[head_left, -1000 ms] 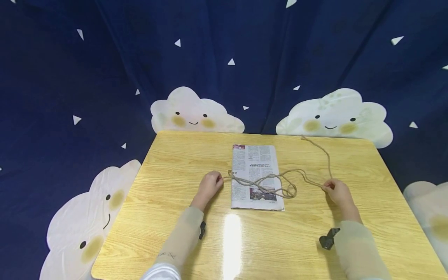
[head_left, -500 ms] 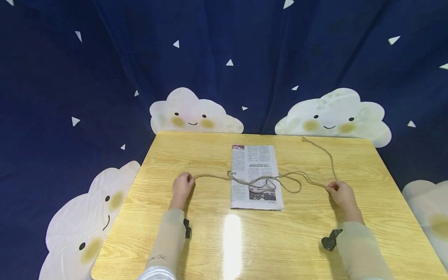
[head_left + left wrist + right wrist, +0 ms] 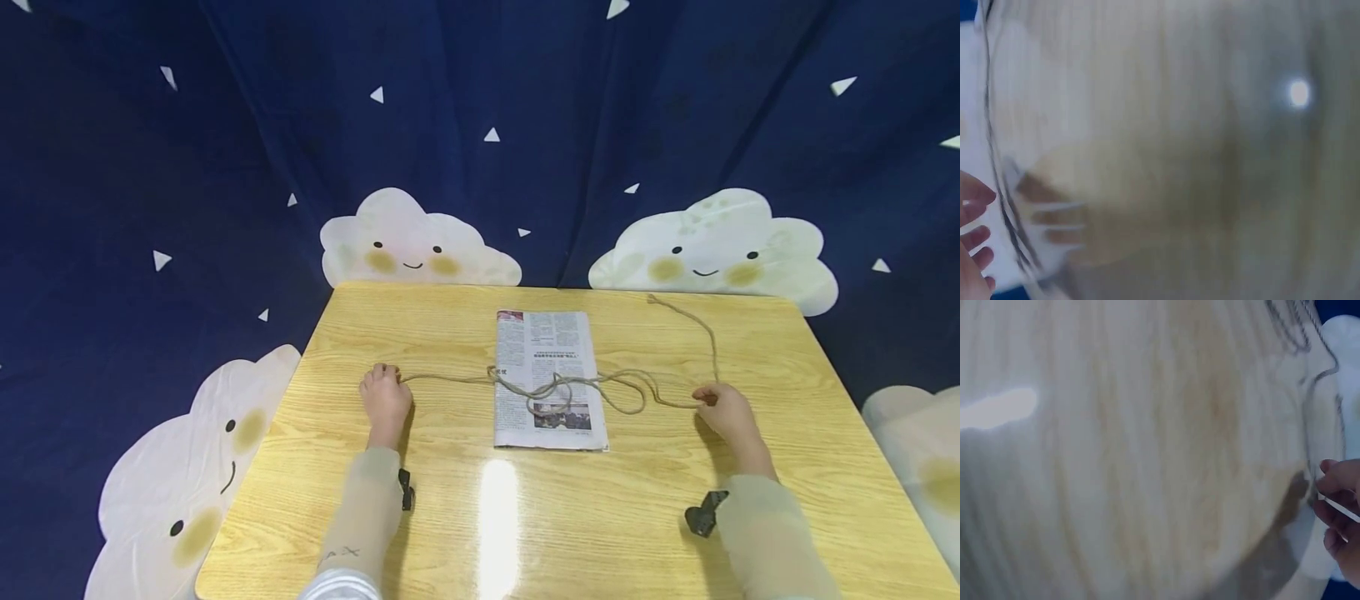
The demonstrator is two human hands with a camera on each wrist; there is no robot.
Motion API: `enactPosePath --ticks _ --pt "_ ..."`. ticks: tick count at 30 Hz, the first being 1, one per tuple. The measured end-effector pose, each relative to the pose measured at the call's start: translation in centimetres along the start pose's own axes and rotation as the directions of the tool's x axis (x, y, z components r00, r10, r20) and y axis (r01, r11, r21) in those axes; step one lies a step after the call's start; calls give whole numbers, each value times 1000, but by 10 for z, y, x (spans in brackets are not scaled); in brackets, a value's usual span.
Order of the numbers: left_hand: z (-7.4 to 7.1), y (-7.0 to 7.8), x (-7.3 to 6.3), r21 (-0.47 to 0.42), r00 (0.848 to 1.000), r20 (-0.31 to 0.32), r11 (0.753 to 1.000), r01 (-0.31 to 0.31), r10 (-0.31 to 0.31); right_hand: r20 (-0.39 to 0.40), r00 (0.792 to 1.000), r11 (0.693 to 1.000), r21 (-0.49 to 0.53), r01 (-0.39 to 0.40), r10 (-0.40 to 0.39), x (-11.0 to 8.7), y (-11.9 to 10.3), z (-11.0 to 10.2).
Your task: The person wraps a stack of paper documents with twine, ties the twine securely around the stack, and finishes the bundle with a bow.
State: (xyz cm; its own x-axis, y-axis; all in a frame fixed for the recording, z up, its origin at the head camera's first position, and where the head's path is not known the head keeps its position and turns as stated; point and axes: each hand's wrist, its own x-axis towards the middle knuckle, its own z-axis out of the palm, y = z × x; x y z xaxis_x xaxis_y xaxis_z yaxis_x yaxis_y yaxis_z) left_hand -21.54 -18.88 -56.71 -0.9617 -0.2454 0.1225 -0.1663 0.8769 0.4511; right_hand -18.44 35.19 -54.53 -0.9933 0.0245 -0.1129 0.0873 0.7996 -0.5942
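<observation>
Your left hand (image 3: 386, 400), fingers apart, is just beside the rope (image 3: 534, 393); your right hand (image 3: 725, 411) pinches it. The rope loops across the newspaper (image 3: 551, 337) on the worktop (image 3: 600, 517), its newsprint too small to read.

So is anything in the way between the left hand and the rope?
No, nothing I can see. The rope runs right up to the fingertips of the left hand; I can't tell if they touch. The paper lies farther right, under the rope's loops, so it isn't in between.
</observation>
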Motion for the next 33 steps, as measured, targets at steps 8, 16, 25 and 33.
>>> enactPosePath --ticks 8,16,25,33 --pt "25 67 -4 -208 927 119 922 -327 356 -31 991 991 12 132 -132 20 -54 20" --pt "47 98 -19 -280 888 194 891 -357 417 27 988 988 -5 155 -155 30 -74 50" --pt "47 94 -19 -204 892 101 887 -415 441 -110 983 989 -41 143 -147 29 -65 56" --pt "28 64 -5 -248 958 2 928 -278 288 -103 985 989 -45 138 -142 27 -60 44"
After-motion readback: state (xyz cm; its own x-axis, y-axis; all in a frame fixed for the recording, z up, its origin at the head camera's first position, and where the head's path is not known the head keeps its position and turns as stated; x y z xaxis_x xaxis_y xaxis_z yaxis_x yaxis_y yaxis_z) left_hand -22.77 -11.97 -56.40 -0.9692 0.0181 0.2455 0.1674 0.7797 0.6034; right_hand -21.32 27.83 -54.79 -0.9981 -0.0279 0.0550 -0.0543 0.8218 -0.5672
